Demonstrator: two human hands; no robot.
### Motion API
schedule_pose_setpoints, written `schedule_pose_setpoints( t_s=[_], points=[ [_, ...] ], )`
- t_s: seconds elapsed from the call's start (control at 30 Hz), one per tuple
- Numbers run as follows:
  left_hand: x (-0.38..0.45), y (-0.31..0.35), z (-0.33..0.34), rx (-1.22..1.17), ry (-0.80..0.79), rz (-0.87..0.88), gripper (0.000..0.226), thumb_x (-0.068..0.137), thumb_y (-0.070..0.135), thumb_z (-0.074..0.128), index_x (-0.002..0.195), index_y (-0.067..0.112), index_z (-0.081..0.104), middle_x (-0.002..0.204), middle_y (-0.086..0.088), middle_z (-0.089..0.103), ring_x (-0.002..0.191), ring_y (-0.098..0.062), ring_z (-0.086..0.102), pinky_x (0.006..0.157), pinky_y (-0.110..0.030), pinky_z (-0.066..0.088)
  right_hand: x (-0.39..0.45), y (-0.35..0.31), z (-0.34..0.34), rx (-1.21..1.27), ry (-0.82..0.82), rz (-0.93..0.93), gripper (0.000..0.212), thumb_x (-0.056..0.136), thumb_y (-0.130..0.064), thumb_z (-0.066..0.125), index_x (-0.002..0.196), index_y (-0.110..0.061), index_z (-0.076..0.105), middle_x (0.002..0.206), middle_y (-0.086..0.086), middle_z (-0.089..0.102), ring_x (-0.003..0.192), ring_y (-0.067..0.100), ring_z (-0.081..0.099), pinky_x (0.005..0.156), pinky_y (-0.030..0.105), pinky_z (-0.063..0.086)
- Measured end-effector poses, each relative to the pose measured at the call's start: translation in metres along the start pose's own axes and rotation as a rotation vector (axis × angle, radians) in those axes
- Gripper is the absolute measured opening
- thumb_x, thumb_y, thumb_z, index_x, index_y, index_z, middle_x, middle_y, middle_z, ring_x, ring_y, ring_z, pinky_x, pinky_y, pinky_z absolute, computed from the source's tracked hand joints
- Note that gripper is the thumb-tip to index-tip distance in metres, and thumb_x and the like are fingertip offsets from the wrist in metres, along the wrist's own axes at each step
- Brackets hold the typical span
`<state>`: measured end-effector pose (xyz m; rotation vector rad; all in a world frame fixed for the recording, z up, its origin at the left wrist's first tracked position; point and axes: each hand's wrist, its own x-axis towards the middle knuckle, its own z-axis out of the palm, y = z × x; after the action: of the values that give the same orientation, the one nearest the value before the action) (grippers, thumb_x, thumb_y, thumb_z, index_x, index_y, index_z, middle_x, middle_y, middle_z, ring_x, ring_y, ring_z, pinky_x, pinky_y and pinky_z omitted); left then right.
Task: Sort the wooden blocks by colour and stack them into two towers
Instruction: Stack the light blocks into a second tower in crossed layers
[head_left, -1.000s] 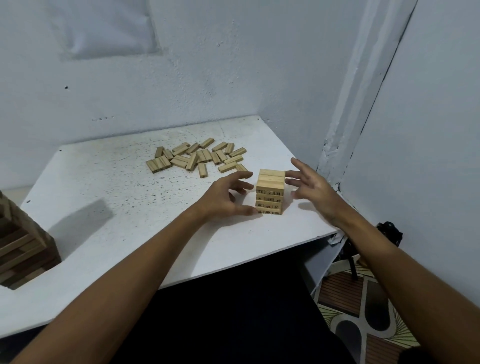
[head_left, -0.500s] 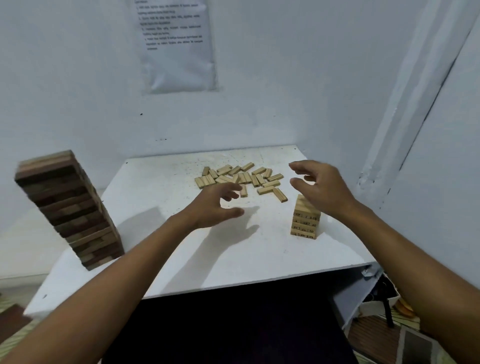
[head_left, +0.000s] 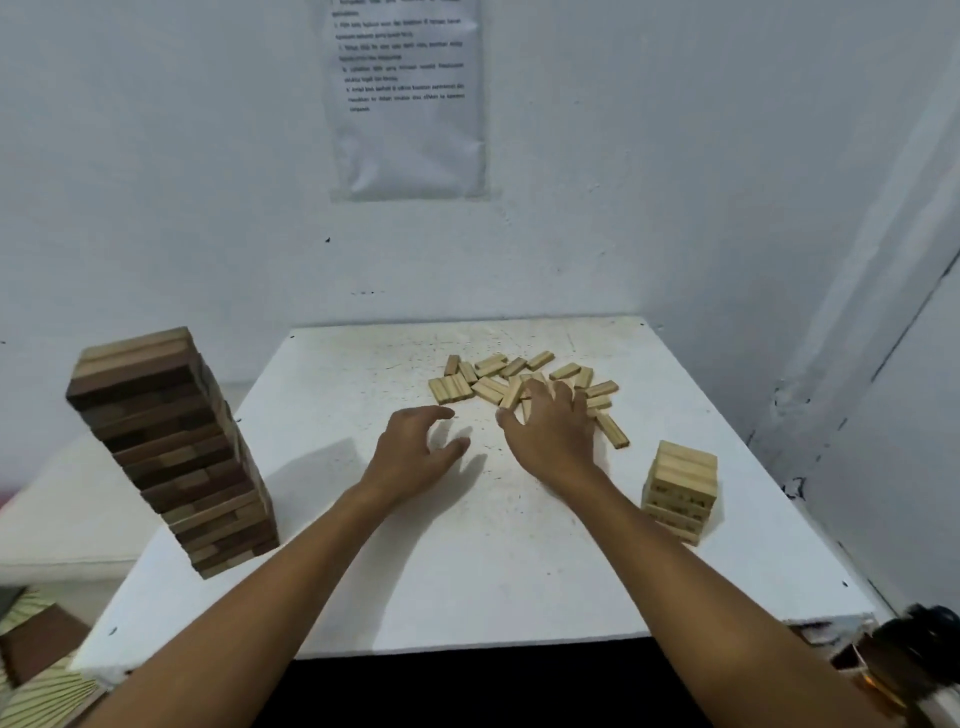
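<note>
A tall tower of dark brown blocks (head_left: 176, 457) stands at the table's left edge, leaning a little. A short tower of light blocks (head_left: 680, 493) stands near the right edge. Several loose light blocks (head_left: 493, 374) lie scattered at the far middle of the white table (head_left: 467, 582). My right hand (head_left: 553, 431) reaches over the near side of that pile with fingers spread across the blocks; whether it grips one is hidden. My left hand (head_left: 415, 452) hovers just left of it, fingers loosely curved and holding nothing.
White walls close in behind and to the right of the table. A printed sheet (head_left: 408, 93) hangs on the back wall. A dark object (head_left: 914, 654) sits below the table's right front corner. Patterned floor shows at lower left.
Both hands left the short light tower and moved to the loose pile. The view swung left and up, bringing the dark tower into sight.
</note>
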<state>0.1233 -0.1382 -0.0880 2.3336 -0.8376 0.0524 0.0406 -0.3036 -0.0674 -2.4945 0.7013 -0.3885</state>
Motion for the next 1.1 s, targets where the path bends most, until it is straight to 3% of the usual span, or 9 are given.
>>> schedule_pose_setpoints(
  t_s=[0.1,0.2,0.33,0.47,0.63,0.8,0.97,1.1],
  points=[
    [0.024,-0.007,0.007,-0.027,0.036,-0.004,0.072,0.081,0.065,0.041,0.123,0.012,0.064,0.126,-0.008,0.064,0.120,-0.026,0.053,0.102,-0.039,0.037,0.026,0.005,0.014,-0.101,0.015,0.137,0.059,0.095,-0.055,0.039,0.145,-0.022,0.032,0.159,0.019,0.008,0.145,0.044,-0.007,0.115,0.062,0.002],
    [0.053,-0.011,0.016,0.021,0.036,0.033,0.073,0.081,0.067,0.035,0.124,0.015,0.063,0.129,-0.008,0.061,0.123,-0.031,0.050,0.104,-0.049,0.037,0.046,0.012,0.023,-0.182,0.027,0.220,0.064,0.095,-0.060,0.032,0.148,-0.024,0.029,0.160,0.020,-0.002,0.143,0.048,-0.016,0.111,0.066,-0.007],
    [0.083,-0.007,0.029,0.174,-0.096,0.028,0.065,0.086,0.059,0.035,0.142,0.029,0.046,0.160,-0.005,0.024,0.147,-0.032,0.014,0.115,-0.057,0.015,0.062,0.024,0.034,-0.269,0.010,0.281,0.069,0.094,-0.066,0.025,0.150,-0.026,0.025,0.160,0.021,0.000,0.143,0.050,-0.011,0.110,0.069,-0.008],
    [0.098,-0.014,0.045,0.304,-0.230,0.072,0.057,0.097,0.056,0.025,0.151,0.034,0.027,0.164,-0.005,0.005,0.149,-0.030,-0.003,0.116,-0.058,0.004,0.073,0.026,0.044,-0.313,0.011,0.257,0.067,0.094,-0.064,0.024,0.150,-0.026,0.025,0.160,0.019,0.008,0.144,0.050,-0.001,0.112,0.066,0.000],
    [0.087,-0.017,0.046,0.322,-0.164,0.082,0.077,0.084,0.062,0.008,0.148,0.029,0.034,0.160,-0.006,0.020,0.148,-0.027,0.008,0.115,-0.053,0.010,0.077,0.022,0.050,-0.315,-0.020,0.114,0.062,0.097,-0.057,0.026,0.151,-0.026,0.025,0.161,0.016,0.011,0.145,0.045,0.002,0.112,0.061,0.005],
    [0.065,-0.017,0.032,0.262,-0.051,0.087,0.081,0.080,0.059,0.009,0.136,0.019,0.052,0.143,-0.006,0.047,0.131,-0.027,0.037,0.104,-0.048,0.026,0.067,0.008,0.055,-0.349,-0.075,-0.036,0.059,0.099,-0.053,0.027,0.150,-0.023,0.026,0.160,0.014,0.016,0.144,0.044,0.010,0.112,0.058,0.012],
    [0.036,-0.018,0.017,0.170,0.015,0.038,0.081,0.078,0.057,0.011,0.130,0.017,0.059,0.137,-0.005,0.053,0.127,-0.024,0.040,0.103,-0.044,0.023,0.047,0.002,0.057,-0.347,-0.134,-0.157,0.056,0.101,-0.047,0.030,0.150,-0.021,0.025,0.159,0.008,0.018,0.146,0.040,0.009,0.114,0.054,0.011],
    [0.024,-0.027,0.011,0.113,0.004,-0.023,0.082,0.075,0.060,0.014,0.132,0.022,0.059,0.146,-0.003,0.048,0.140,-0.024,0.032,0.113,-0.051,0.017,0.039,-0.003,0.044,-0.342,-0.262,-0.202,0.052,0.101,-0.042,0.031,0.147,-0.018,0.032,0.157,0.010,0.023,0.144,0.043,0.013,0.114,0.055,0.015]
  ],
)
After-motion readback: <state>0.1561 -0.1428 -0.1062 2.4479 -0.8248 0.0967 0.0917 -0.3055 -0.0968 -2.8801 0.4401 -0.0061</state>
